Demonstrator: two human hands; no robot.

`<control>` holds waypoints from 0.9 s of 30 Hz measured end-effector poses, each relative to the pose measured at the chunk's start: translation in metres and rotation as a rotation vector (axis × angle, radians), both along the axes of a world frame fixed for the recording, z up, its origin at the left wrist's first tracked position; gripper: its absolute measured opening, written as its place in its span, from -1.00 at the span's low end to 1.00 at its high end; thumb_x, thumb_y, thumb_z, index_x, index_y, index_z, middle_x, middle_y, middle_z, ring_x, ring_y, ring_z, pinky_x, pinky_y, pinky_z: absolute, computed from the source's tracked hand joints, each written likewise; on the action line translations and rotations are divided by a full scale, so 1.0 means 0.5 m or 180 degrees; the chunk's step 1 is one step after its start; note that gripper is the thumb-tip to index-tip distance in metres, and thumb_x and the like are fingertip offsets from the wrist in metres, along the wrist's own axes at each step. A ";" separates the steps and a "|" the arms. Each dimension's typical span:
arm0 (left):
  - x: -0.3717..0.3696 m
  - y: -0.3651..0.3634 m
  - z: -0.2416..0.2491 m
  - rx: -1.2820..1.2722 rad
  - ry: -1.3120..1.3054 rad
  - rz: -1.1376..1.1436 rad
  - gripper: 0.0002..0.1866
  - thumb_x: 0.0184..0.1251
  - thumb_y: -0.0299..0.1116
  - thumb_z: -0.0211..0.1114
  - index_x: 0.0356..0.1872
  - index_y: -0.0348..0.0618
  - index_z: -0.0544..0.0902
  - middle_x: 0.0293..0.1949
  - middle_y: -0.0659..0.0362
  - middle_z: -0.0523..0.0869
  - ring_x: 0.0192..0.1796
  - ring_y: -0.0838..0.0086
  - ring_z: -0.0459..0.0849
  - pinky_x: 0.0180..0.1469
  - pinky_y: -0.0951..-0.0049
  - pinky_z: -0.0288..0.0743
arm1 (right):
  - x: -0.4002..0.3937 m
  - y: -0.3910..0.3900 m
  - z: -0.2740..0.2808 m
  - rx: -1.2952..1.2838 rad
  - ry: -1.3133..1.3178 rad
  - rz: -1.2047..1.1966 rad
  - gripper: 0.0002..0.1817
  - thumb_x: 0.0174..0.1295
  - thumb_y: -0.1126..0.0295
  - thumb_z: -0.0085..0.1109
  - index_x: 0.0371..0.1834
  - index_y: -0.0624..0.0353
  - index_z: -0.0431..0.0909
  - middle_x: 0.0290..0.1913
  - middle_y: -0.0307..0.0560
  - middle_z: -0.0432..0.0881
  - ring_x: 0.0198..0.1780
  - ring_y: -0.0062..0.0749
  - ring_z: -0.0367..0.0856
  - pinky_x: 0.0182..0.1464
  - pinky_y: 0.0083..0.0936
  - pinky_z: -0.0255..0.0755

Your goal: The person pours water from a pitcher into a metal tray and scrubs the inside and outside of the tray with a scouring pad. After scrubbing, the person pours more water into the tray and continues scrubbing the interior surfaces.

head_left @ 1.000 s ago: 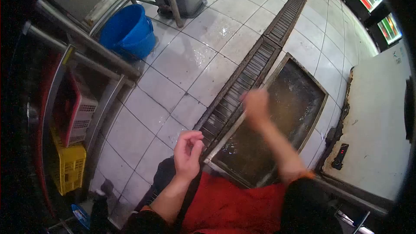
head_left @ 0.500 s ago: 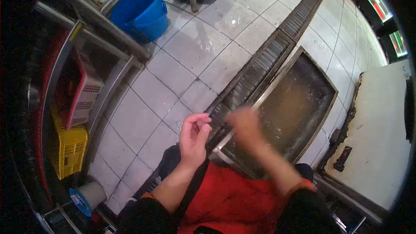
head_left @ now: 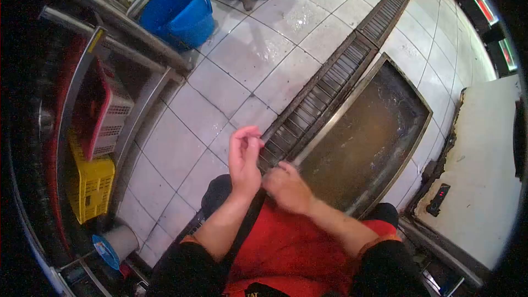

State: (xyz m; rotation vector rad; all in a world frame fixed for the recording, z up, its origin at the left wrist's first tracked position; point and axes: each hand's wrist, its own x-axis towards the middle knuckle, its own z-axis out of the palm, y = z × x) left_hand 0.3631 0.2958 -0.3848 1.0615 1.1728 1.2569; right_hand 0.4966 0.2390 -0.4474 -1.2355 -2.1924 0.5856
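Left hand (head_left: 245, 162): fingers curled, thumb near them. Right hand (head_left: 289, 190), nearer the framed pan (head_left: 360, 148): fingers bent (contents, if any, I can't tell). Pan: beyond-right of both, long axis receding rightward. Grate (head_left: 316, 99): along pan's left. Change across 2 frames: right hand closer to left.

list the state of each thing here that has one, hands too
Left hand: fingers curled, any held item unclear
Right hand: beside the left, grip unclear
Blue bucket: open-topped, upright
Tiled floor: wet in patches
Drain grate: dark, stained
Metal-rimmed basin: wet, brownish inside
White cabinet: edge rusted
Its small display: lit red
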 end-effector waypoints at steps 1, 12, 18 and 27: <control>0.003 0.004 0.000 0.0089 -0.0023 0.0077 -0.76 0.43 -0.45 0.06 0.05 -0.24 0.43 -0.08 0.18 0.52 -0.10 0.56 0.45 0.02 0.52 0.37 | -0.014 -0.018 -0.020 0.0357 0.0415 0.0106 -0.84 0.10 0.42 -0.04 -0.37 0.09 0.58 -0.37 -0.03 0.57 -0.23 -0.07 0.53 -0.10 -0.06 0.32; 0.132 0.086 -0.007 0.0834 0.1118 -0.0848 -0.57 0.31 -0.45 0.14 0.19 -0.29 0.34 0.11 0.02 0.42 0.11 0.33 0.43 0.19 0.34 0.30 | 0.181 0.166 -0.004 -0.0211 -0.1742 -0.1034 -0.80 0.12 0.37 0.00 -0.25 0.00 0.61 -0.23 -0.09 0.58 -0.07 -0.16 0.54 0.16 -0.10 0.28; 0.349 0.097 -0.178 0.1268 0.3190 -0.1790 -0.21 0.37 0.01 0.07 0.45 -0.25 0.04 0.48 -0.13 -0.01 0.51 -0.03 -0.06 0.45 -0.11 -0.15 | 0.607 0.292 -0.255 0.0026 -0.0548 -0.4632 -0.72 0.22 0.41 -0.07 -0.03 0.09 0.51 0.04 0.08 0.49 0.17 -0.01 0.35 0.14 -0.04 0.30; 0.393 0.130 -0.145 0.1604 0.3513 -0.1639 -0.20 0.39 0.01 0.03 0.46 -0.19 -0.07 0.49 -0.18 -0.18 0.50 -0.15 -0.19 0.40 -0.28 -0.32 | 0.646 0.261 -0.280 -0.2010 0.0294 -0.3939 -0.60 0.34 0.24 -0.13 0.06 0.25 0.55 0.08 0.16 0.59 0.09 -0.06 0.57 0.09 -0.23 0.41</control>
